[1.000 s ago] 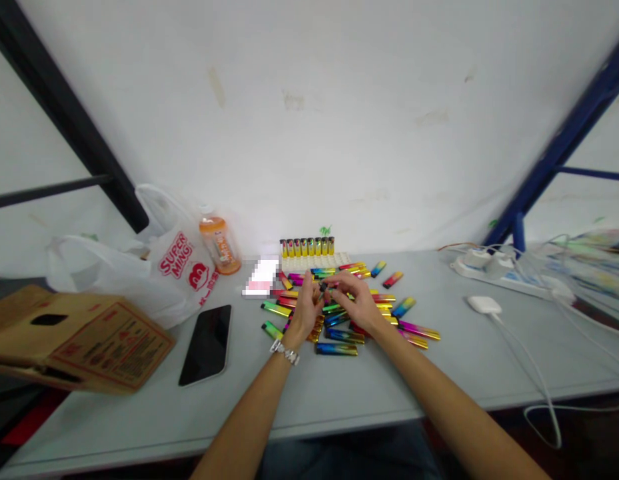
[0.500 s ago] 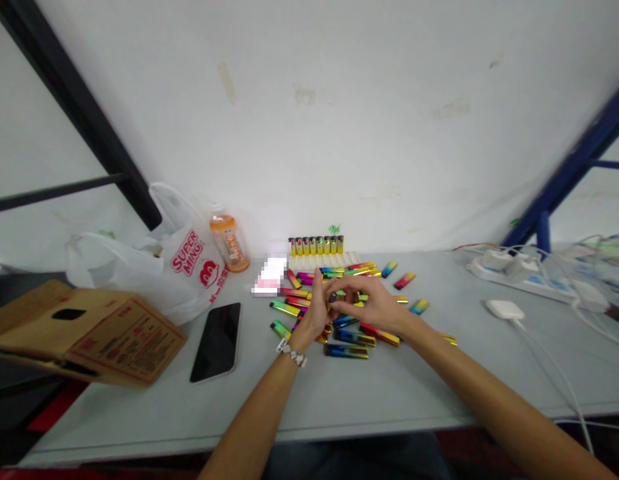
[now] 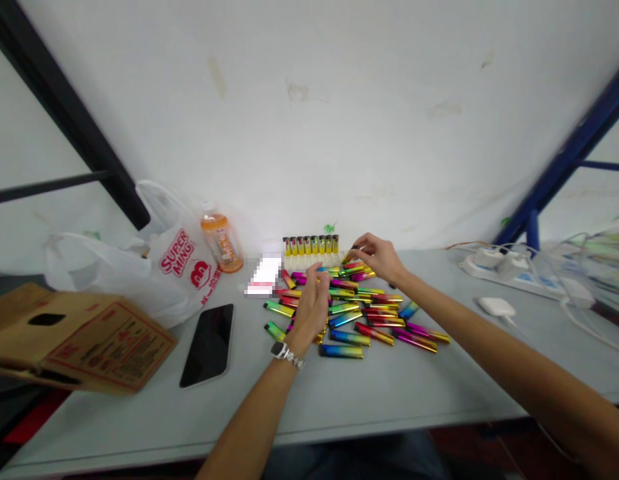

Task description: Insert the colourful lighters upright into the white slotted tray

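While the right hand [image 3: 380, 257] pinches one lighter [image 3: 350, 255] at the far tray [image 3: 315, 259], the left hand [image 3: 312, 308] rests loosely curled over the lighter pile [image 3: 365, 315], gripping nothing I can see.

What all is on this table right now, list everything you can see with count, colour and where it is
table: one, grey, against a white wall.
loose lighters: dozens, rainbow metallic, heaped mid-table.
white tray: one, behind the heap, with a row of eight yellow lighters standing in it.
phone: one, black, face up, left of the heap.
orange bottle: one, upright by the wall.
plastic bag: one, white with red print, left.
cardboard box: one, brown, far left.
power strip: one, white, far right, with cables.
white adapter: one, right.
wristwatch: one, silver, left wrist.
left hand: over the heap.
right hand: pinching one lighter beside the tray.
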Available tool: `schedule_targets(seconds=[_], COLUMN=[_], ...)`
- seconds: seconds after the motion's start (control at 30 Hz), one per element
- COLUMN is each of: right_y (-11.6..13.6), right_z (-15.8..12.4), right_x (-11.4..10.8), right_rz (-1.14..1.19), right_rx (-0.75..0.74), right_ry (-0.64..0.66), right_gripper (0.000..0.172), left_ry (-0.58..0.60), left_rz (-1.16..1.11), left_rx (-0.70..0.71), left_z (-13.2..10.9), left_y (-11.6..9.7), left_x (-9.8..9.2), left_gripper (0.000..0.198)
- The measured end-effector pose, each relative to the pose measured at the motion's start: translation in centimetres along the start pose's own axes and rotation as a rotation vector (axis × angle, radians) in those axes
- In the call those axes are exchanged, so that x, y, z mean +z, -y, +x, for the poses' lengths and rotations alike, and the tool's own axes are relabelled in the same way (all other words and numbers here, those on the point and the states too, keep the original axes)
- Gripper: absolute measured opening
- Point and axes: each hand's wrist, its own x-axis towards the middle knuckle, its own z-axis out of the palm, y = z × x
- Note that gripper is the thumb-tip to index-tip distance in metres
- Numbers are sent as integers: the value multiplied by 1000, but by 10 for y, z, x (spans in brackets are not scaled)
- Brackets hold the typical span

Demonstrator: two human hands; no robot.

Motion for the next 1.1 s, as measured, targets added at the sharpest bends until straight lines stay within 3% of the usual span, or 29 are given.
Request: schedule_targets(seconds=[0.2,0.33,0.47,0.7,0.83,1.0,1.1], right_y=[-48,-57,-54,-35,-30,-26,-26], right_z=[58,74,81,62,44,31,24], right_x=[10,18,19,27,29,28,22], right_rz=[-224,-271,-295,-726,-870,-960,-879], right_rx=[-49,-43,10,-37,-29,-17,10], right_ry=[7,81,148,93,171,240,208], right_gripper=[10,8,11,34,44,55,57], left_ry=[0,-77,-82,-32,-2,101,179], left_rz=[8,-36,-50,17,79,288,376], left_rx=[29,26,10,19,110,278,326], left_z=[6,13,14,11,13,13,10], left_y=[5,11,12,9,12,15,16], left_x=[-7,-16,-17,-14,-15,-11,-6], left_gripper=[46,44,43,38,38,26,23])
